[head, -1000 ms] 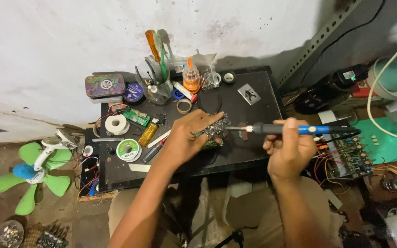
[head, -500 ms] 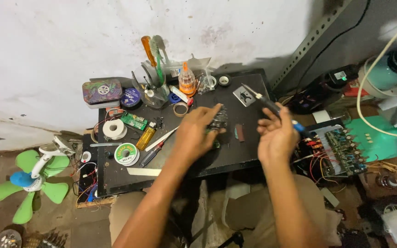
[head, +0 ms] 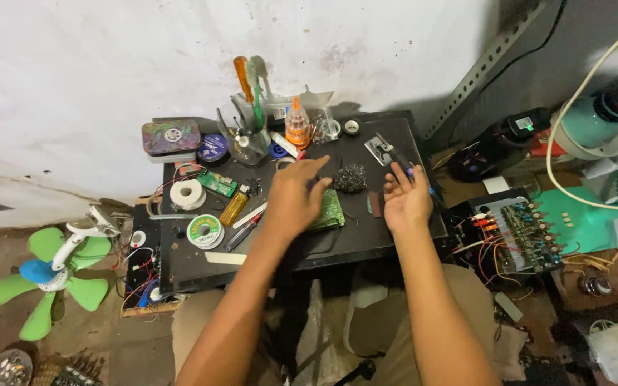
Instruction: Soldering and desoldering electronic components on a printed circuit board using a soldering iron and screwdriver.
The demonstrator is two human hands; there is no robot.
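My left hand (head: pixel 293 196) lies palm down, fingers spread, on the left edge of a green circuit board (head: pixel 332 209) in the middle of the small black table (head: pixel 366 243). A dark wad of metal wool (head: pixel 350 179) sits just beyond the board. My right hand (head: pixel 405 197) hovers palm down at the board's right side with its fingers apart and nothing gripped. A soldering iron with a dark and blue handle (head: pixel 400 161) lies under and just past those fingertips, pointing toward a small metal stand (head: pixel 379 147).
On the table's left are a solder spool (head: pixel 204 230), a white tape roll (head: pixel 186 193), a yellow lighter (head: pixel 235 209), an orange-capped bottle (head: pixel 297 126) and a tool holder (head: pixel 249 86). A green fan (head: pixel 41 271) lies on the floor left; a wired board (head: pixel 522 230) sits right.
My right hand has put the soldering iron down at the table's right side and opened. My left hand has shifted slightly left on the circuit board.
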